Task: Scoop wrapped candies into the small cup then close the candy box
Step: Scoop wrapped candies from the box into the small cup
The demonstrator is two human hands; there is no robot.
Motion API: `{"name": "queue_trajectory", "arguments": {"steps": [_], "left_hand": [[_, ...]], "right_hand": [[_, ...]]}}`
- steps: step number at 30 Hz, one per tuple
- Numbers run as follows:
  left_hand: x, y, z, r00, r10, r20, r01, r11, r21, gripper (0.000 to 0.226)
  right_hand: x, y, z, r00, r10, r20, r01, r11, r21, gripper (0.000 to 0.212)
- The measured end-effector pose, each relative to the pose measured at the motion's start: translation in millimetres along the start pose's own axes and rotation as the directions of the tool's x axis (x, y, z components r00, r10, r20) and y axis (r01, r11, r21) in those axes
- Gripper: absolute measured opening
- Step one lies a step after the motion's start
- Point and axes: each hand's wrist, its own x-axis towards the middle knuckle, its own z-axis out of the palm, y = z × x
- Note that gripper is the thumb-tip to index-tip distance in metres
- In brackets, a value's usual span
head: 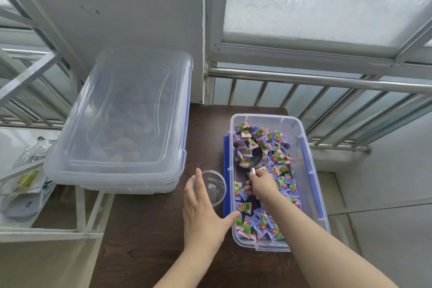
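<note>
A clear candy box (314,170) with blue latches stands open on the dark table, full of wrapped candies (279,159) in blue, pink and green. Inside it, my right hand (260,183) grips the handle of a metal scoop (249,155), whose bowl lies in the candies with a few in it. A small clear cup (214,186) stands just left of the box, with nothing in it. My left hand (203,213) is spread open beside the cup, fingers along its left side and thumb against the box wall.
A larger closed clear box (126,124) holding brown items stands at the left on the dark wooden table (145,241), overhanging a white rack (46,231) with packets. A metal railing (327,80) and window run behind.
</note>
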Motion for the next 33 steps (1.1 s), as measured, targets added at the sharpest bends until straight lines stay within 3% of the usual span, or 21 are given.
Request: {"name": "queue_trajectory", "arguments": {"steps": [7,11,18,28,33], "left_hand": [[-0.5,-3.5,-2.1,0.999,0.033,0.011,-0.033,0.999,-0.027,0.128],[1.4,-12.6,-4.9,0.998,0.067,-0.007,-0.067,0.993,-0.098,0.107],[7.3,-18.8,-9.1,0.999,0.02,-0.036,-0.025,0.986,-0.162,0.099],[15.3,-16.0,-14.6,0.997,0.073,-0.039,-0.078,0.985,-0.153,0.094],[19.6,-11.1,-15.6,0.995,0.095,-0.023,-0.098,0.985,-0.14,0.096]], "right_hand": [[-17.8,20.9,-20.3,0.997,-0.081,0.005,0.081,0.984,-0.159,0.025],[-32.2,37.4,-42.5,0.992,-0.129,0.014,0.13,0.972,-0.198,0.024],[-53.0,50.5,-69.9,0.978,-0.2,0.062,0.208,0.959,-0.191,0.027],[-90.6,45.0,-103.5,0.897,-0.288,0.335,0.346,0.929,-0.129,0.029],[-102.4,27.7,-106.1,0.848,-0.253,0.467,0.415,0.865,-0.284,0.024]]}}
